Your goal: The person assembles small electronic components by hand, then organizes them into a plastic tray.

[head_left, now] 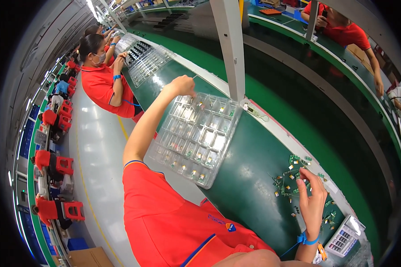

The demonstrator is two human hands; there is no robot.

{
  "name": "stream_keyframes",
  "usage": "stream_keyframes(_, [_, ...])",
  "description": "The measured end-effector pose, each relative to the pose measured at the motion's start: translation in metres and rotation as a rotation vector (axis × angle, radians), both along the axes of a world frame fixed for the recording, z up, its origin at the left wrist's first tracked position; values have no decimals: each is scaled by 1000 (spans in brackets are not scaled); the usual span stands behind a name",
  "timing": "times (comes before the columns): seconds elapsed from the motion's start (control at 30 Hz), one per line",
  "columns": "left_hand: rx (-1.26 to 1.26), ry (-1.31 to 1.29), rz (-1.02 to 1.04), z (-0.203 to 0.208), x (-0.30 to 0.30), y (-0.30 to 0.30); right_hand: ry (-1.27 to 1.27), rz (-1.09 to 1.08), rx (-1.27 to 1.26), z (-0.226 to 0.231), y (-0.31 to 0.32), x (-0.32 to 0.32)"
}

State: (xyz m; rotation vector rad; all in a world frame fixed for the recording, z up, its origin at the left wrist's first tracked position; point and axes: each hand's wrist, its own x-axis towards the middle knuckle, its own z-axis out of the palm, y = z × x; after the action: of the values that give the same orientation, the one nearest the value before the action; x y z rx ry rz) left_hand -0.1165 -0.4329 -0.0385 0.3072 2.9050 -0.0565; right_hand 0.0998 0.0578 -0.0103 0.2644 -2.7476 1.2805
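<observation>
1. Setting: a long factory hall with a dark green worktop (249, 171) running diagonally; a pale metal post (231, 49) rises from its edge, and a masked co-worker (107, 82) in a red shirt sits farther along.

2. Clear tray (227, 135): lies on the worktop in front of the person, slightly left of centre, its near-left part reaching the worktop's edge. It appears partly filled: several compartments, notably along the near side, hold small parts with pale or yellowish tabs; glare hides the contents of others, so an exact count cannot be given.

3. Small circuit boards (294, 159): a loose scatter on the worktop to the right of the tray, well apart from it; these remain outside the compartments.

4. Left hand (184, 85): over the tray's far edge, fingers bent downward; whether they pinch a part cannot be told.

5. Right hand (314, 196): beside the scatter, fingers curved, thumb and index tips close; a grip cannot be confirmed. The hands are well apart.

6. Materials: thin, glossy moulded plastic with rectangular wells; green boards with fine wires; smooth worktop with a soft sheen; blue band (307, 238) at the right wrist.
</observation>
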Motion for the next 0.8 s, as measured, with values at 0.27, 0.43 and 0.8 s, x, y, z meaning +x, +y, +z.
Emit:
stream_keyframes(0.27, [209, 198, -189, -21, 35, 42, 81, 30, 41, -1, 2, -3])
stream_keyframes(0.43, [183, 159, -178, -23, 47, 52, 110, 22, 49, 5, 7, 6])
stream_keyframes(0.8, [638, -5, -608, 30, 111, 234, 350, -167, 163, 17, 51, -8])
